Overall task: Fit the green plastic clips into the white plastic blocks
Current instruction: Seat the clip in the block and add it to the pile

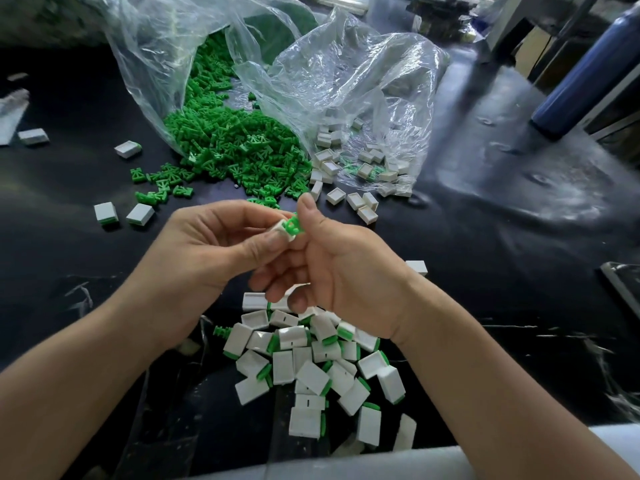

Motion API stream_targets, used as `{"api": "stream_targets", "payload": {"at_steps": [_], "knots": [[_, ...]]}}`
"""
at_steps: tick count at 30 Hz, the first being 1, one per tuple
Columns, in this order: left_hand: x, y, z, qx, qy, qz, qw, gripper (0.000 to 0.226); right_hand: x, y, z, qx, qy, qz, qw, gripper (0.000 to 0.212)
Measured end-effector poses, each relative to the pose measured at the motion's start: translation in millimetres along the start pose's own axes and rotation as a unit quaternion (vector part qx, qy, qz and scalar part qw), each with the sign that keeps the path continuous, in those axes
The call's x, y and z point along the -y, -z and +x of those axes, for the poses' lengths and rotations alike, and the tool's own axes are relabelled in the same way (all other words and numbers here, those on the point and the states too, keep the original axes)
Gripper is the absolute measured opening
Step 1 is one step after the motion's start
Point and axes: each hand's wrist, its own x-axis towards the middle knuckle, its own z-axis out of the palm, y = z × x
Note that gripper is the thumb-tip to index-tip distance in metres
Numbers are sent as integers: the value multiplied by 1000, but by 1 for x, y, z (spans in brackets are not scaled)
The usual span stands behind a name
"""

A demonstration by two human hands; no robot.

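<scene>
- Left hand [214, 247] pinches one white block [281, 234], its open side turned toward my other hand, ready to receive, I judge.
- Right hand [339, 271] grips a green clip [293, 226] touching that opening, lined up for pressing in.
- Finished blocks [311, 368] pile on the bench [502, 244] beneath my wrists.
- Loose clips [228, 143] spill from a clear bag [149, 64] ahead, within reach.

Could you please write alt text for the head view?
Left hand holds a white block while right hand fits a green clip into it, above a pile of assembled blocks; bags of loose clips and empty blocks lie behind.
</scene>
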Motion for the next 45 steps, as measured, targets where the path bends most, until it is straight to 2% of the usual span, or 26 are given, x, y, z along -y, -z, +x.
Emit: {"api": "stream_targets", "payload": {"at_steps": [6,10,15,22,26,30,35,41,45], "knots": [[3,0,-1,22,-10,0,1000,25,0,-4,0,-32,6,3,999,50],[2,0,-1,31,-20,-1,999,27,-6,-7,2,-83,42,-52,994,50],[-1,0,-1,32,-11,-14,999,24,-6,-4,3,-89,45,-67,993,54],[0,3,0,39,6,-10,999,19,-7,-3,2,-113,47,-157,980,54],[1,6,1,32,11,-2,999,30,-8,-4,2,-118,64,-213,968,49],[1,4,0,36,4,-20,999,25,-12,-5,4,-141,73,-268,950,68],[6,1,0,4,-7,-65,998,23,-11,-11,3,-185,98,-318,924,48],[9,-2,0,-14,0,-83,996,19,-11,-14,3,-195,97,-342,914,49],[10,-1,0,-11,8,-54,998,26,-11,-15,2,-196,95,-351,911,49]]}}
